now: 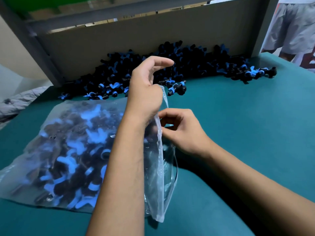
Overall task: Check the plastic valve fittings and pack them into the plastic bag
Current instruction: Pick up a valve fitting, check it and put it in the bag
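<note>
A clear plastic bag [64, 150] lies on the green table at the left, holding several black valve fittings with blue handles. Its mouth faces right and stands lifted. My left hand [146, 89] holds the upper edge of the mouth with the lower fingers, while the index finger and thumb stick out curved. My right hand [180, 130] pinches the bag's edge just below it. A large pile of loose black and blue fittings [170, 68] lies behind the hands along the back wall.
A grey board [136, 36] closes the table's back edge, with grey posts at both ends. The green table surface [247, 125] stretches to the right. A person in light shorts [293, 28] stands at the far right. Grey cloth [20, 101] lies at the left.
</note>
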`<state>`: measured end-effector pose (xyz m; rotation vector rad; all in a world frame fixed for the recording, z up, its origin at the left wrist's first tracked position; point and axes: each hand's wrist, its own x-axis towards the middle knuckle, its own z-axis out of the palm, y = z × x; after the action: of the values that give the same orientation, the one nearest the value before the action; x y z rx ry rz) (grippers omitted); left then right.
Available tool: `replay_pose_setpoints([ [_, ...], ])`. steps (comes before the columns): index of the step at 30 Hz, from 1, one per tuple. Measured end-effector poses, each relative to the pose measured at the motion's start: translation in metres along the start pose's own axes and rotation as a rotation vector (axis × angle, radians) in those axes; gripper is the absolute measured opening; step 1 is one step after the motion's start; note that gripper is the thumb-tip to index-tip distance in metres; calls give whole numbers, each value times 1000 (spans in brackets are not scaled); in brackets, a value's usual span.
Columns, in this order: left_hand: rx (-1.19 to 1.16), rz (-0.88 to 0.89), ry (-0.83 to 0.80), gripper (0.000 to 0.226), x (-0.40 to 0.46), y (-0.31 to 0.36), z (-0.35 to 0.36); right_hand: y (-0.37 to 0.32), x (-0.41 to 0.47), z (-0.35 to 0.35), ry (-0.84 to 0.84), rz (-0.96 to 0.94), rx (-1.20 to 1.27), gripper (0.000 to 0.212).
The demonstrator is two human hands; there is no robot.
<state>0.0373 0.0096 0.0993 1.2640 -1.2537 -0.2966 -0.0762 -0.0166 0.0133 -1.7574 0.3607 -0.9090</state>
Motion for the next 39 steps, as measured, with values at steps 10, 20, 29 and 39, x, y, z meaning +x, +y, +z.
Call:
replay_pose_setpoints([
  [10, 189, -57, -25, 64, -4, -17, 15, 6, 25, 26, -15, 74, -75, 13],
  [20, 290, -215, -5, 49, -18, -52, 33, 35, 68, -38, 600, 207, -530, 26],
  [29, 298, -249, 10, 41, -23, -62, 43, 69, 115, -84, -55, 357, -1152, 55],
  [39, 203, -283, 67, 41, -23, -62, 41, 36, 42, -77, 293, 242, -1090, 5],
])
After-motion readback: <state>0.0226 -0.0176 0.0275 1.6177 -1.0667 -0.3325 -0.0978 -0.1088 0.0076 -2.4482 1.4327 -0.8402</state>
